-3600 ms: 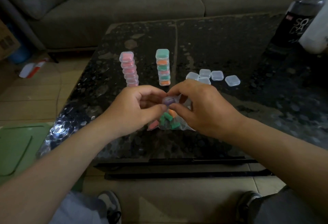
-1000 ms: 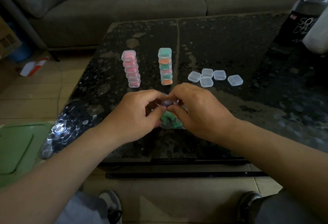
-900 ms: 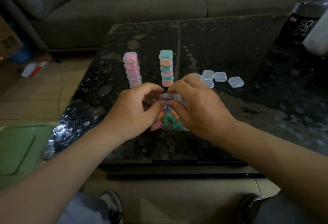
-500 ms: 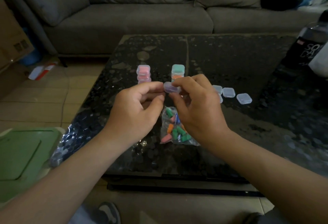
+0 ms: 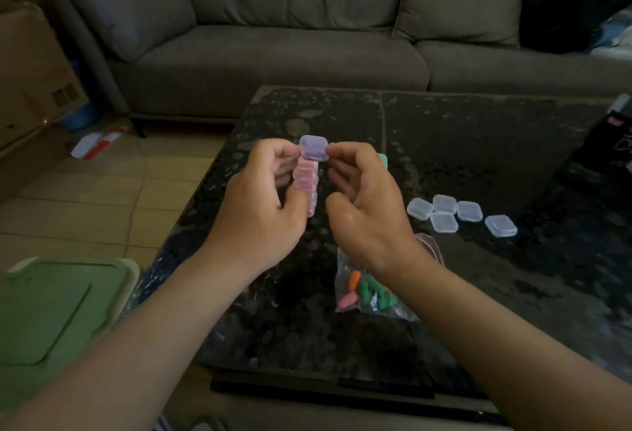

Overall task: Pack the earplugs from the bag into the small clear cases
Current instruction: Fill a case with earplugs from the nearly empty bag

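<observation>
Filled case [image 5: 314, 147], holding purple earplugs, pinched between the fingertips of the left hand [image 5: 260, 205] at its 9 o'clock edge and the right hand [image 5: 369, 211] at its 3 o'clock edge. Both hands are narrowed onto it. The two-sided grip probably serves to steady the case for setting on the pink stack [image 5: 305, 176], which stands directly at its 6 o'clock. The case is held above the counter [image 5: 478, 143], broad lid face tilted toward the viewer. Being nearly square, it shows no marked long axis, and whether the lid is fully snapped cannot be told in this dim view. A second, green-topped stack [image 5: 383, 160] is mostly hidden behind the right hand. Five empty cases [image 5: 443, 221] lie flat at 4 o'clock, within reach (presumably next in line). The bag [image 5: 346, 261] lies at 5 o'clock, its loose earplugs [image 5: 367, 290] pointing roughly 12-to-6.
</observation>
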The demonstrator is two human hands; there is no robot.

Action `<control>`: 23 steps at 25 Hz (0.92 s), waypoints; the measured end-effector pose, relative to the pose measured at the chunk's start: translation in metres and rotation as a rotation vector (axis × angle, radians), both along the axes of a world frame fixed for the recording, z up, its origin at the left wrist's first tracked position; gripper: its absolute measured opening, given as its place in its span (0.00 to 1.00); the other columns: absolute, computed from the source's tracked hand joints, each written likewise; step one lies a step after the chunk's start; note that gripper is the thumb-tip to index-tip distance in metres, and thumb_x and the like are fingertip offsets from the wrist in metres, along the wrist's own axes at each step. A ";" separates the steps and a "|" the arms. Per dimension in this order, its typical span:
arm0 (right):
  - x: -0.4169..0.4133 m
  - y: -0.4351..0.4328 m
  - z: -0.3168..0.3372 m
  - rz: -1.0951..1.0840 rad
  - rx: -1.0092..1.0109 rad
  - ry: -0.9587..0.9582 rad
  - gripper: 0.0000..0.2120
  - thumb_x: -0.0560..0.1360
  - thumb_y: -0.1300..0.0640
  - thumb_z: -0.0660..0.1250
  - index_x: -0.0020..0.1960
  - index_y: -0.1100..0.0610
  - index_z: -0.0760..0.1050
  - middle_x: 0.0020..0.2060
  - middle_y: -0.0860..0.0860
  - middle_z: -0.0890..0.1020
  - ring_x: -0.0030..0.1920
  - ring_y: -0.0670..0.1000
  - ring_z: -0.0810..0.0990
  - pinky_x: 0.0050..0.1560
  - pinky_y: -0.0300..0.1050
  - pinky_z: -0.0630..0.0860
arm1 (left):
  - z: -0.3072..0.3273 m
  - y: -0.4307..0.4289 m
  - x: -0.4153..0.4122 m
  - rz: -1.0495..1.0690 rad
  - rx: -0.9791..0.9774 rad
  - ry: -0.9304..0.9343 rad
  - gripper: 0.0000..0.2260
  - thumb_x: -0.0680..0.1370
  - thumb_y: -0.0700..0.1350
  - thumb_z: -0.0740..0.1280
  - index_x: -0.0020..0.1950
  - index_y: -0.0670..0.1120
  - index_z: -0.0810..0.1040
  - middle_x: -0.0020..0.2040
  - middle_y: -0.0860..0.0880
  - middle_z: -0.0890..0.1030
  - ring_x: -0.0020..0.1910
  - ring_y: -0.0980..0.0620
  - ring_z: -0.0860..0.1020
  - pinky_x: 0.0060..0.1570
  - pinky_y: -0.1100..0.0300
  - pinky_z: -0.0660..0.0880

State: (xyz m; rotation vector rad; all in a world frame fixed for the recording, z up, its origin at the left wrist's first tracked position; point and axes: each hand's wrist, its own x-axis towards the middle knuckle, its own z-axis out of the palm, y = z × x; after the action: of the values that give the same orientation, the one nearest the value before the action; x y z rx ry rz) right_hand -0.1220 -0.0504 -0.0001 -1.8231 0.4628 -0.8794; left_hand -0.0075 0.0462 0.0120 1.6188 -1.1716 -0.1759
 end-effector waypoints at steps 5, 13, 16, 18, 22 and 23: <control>0.006 -0.006 -0.010 0.123 0.089 0.027 0.25 0.75 0.62 0.61 0.72 0.53 0.67 0.65 0.44 0.76 0.67 0.39 0.74 0.65 0.40 0.73 | -0.005 -0.012 0.016 0.057 0.060 -0.032 0.16 0.79 0.40 0.66 0.63 0.55 0.69 0.62 0.59 0.78 0.65 0.64 0.76 0.65 0.66 0.72; 0.009 -0.015 -0.018 0.171 0.142 0.119 0.33 0.70 0.66 0.60 0.74 0.53 0.64 0.62 0.36 0.74 0.62 0.30 0.72 0.57 0.28 0.71 | -0.010 -0.022 0.028 0.079 0.161 -0.020 0.19 0.79 0.38 0.67 0.66 0.54 0.69 0.70 0.52 0.78 0.69 0.59 0.75 0.70 0.58 0.73; 0.010 -0.020 -0.020 0.180 0.173 0.120 0.36 0.67 0.66 0.59 0.75 0.55 0.63 0.64 0.40 0.74 0.62 0.30 0.72 0.53 0.26 0.72 | -0.012 -0.024 0.029 0.081 0.169 -0.040 0.20 0.79 0.38 0.68 0.68 0.51 0.69 0.70 0.52 0.77 0.70 0.59 0.75 0.69 0.60 0.72; 0.012 -0.021 -0.020 0.178 0.177 0.138 0.39 0.66 0.65 0.60 0.77 0.54 0.61 0.72 0.45 0.70 0.69 0.34 0.68 0.57 0.27 0.71 | -0.012 -0.025 0.029 0.085 0.162 -0.032 0.19 0.79 0.38 0.68 0.68 0.51 0.70 0.69 0.52 0.78 0.69 0.59 0.75 0.67 0.62 0.72; 0.012 -0.023 -0.019 0.190 0.178 0.166 0.39 0.66 0.65 0.59 0.78 0.53 0.60 0.73 0.44 0.69 0.68 0.34 0.67 0.61 0.30 0.67 | -0.014 -0.025 0.030 0.093 0.160 -0.012 0.18 0.79 0.36 0.66 0.64 0.53 0.69 0.68 0.53 0.78 0.68 0.60 0.76 0.67 0.60 0.74; 0.012 -0.023 -0.019 0.193 0.182 0.167 0.39 0.67 0.66 0.59 0.78 0.53 0.60 0.72 0.44 0.69 0.68 0.34 0.68 0.62 0.31 0.67 | -0.014 -0.025 0.030 0.095 0.158 -0.004 0.18 0.79 0.35 0.66 0.63 0.54 0.69 0.67 0.53 0.79 0.67 0.61 0.77 0.67 0.59 0.75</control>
State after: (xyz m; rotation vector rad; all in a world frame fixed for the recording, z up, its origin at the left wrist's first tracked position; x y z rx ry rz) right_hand -0.1097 -0.0733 -0.0190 -1.7461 0.4469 -0.5387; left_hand 0.0225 0.0209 -0.0023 1.8103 -1.1041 -0.2087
